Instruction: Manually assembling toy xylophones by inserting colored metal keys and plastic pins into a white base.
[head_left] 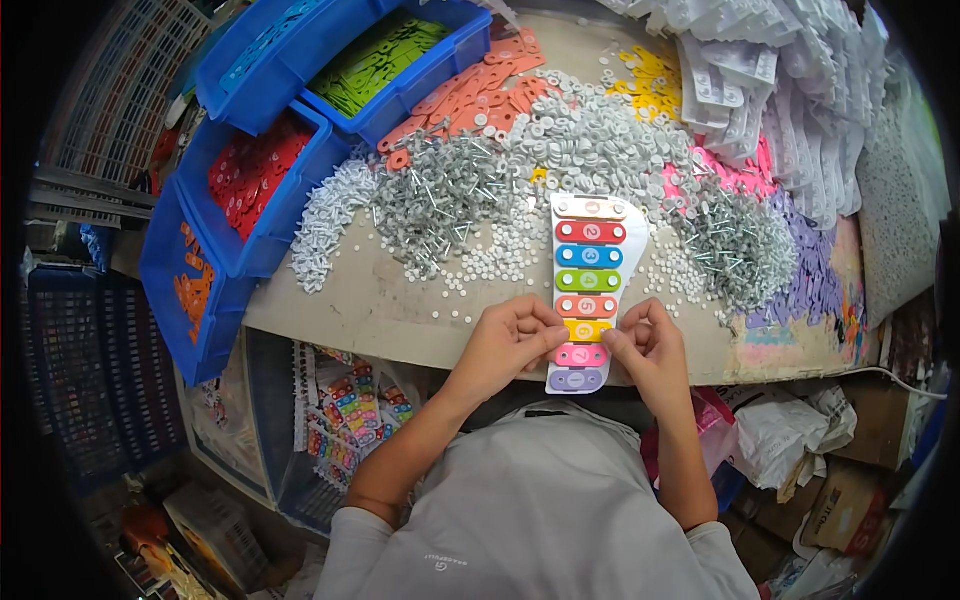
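Note:
A toy xylophone (588, 262) with a white base and several coloured bars lies lengthwise on the worktable, its near end at the table's front edge. My left hand (512, 338) pinches at the left side of the yellow bar (587, 329). My right hand (647, 342) pinches at the bar's right side, fingertips touching it. Pink and purple bars sit just below, toward me. Whether a small part is between my fingers is hidden.
Heaps of grey nails (440, 195), (740, 245) and white washers (590, 135) cover the table. Blue bins (262, 232) with red, orange and green bars stand left. Orange bars (470, 90), yellow pieces (650, 80) and stacked white bases (770, 70) lie behind. Finished toys (345, 410) sit under the table.

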